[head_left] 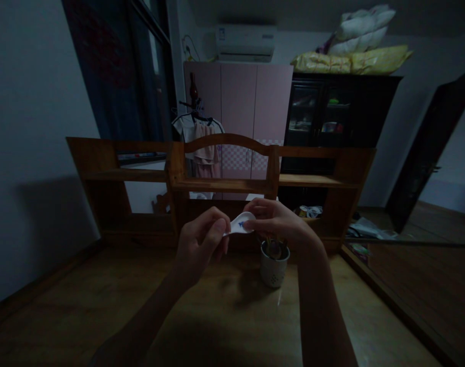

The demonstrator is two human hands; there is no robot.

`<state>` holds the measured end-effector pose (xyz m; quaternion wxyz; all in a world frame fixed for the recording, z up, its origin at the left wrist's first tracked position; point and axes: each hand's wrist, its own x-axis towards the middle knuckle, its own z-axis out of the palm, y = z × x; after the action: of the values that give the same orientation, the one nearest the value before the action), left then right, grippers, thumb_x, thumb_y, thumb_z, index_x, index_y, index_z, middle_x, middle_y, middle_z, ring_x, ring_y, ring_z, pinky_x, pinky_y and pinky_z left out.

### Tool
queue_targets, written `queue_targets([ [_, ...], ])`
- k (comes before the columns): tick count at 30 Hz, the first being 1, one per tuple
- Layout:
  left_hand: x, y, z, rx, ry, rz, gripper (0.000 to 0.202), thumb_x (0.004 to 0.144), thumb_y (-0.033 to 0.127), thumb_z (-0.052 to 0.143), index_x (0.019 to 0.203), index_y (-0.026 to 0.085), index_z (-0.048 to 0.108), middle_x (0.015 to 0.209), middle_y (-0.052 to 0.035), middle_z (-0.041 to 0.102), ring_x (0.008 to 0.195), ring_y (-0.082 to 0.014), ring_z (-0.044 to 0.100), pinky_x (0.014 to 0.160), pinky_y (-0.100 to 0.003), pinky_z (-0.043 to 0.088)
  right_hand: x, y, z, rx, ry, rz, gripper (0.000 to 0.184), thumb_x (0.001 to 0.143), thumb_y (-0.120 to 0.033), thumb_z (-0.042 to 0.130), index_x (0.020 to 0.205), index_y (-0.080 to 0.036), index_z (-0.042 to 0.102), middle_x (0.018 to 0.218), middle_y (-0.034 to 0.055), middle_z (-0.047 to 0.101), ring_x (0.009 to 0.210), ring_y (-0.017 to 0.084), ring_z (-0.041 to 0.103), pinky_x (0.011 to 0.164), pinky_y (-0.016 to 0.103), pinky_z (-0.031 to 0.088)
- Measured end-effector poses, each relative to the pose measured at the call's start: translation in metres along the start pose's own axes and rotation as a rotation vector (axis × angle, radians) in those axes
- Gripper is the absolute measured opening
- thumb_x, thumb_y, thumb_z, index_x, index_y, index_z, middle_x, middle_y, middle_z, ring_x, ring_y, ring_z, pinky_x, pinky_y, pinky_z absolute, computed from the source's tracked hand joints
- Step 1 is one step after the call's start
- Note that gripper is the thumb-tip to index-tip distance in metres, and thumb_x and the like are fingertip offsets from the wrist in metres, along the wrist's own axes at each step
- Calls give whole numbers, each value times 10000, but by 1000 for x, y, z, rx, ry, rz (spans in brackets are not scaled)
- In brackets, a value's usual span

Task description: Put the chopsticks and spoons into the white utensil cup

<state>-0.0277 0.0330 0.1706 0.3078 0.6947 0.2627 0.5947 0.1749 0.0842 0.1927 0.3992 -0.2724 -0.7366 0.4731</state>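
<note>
A white soup spoon point(237, 225) with a small blue mark in its bowl is held up above the desk, between both hands. My left hand point(203, 235) is closed on its handle end, thumb on the near side. Pinching the bowl end from the right is my right hand point(272, 220), its thumb laid over the bowl. Below my right hand a light-coloured utensil holder point(273, 270) with small holes stands upright on the desk, several utensils point(275, 248) sticking out of its top.
The wooden desk point(201, 316) has a shelf unit point(224, 184) along its back edge and a raised rim point(392, 300) on the right. Behind stand a pink wardrobe point(238, 102) and a dark cabinet point(343, 112). Clothes point(197, 130) hang at the left.
</note>
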Motion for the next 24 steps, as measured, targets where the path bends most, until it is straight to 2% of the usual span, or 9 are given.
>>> queue_targets([
  [5,0,1,0,4,6,-14,258,923,362,466,762,171,534,497,33,537,395,-80,485,387,-167,347,-1,-1,-1,-33,-4,-21,265,782,-300,730,971,-160,608,783,5,608,515,75,487,425,170,354],
  [14,0,1,1,-11,22,-16,272,916,379,471,754,169,534,496,32,529,395,-85,486,388,-171,354,-1,1,-4,-17,-18,-47,216,818,-276,674,978,-144,616,772,12,604,511,80,492,444,187,365],
  [24,-1,0,1,36,-52,-17,238,914,350,463,775,169,533,528,34,526,417,-83,478,420,-180,369,-2,-2,-1,-49,2,-1,302,743,-298,766,948,-170,586,809,7,625,534,81,482,440,178,346],
])
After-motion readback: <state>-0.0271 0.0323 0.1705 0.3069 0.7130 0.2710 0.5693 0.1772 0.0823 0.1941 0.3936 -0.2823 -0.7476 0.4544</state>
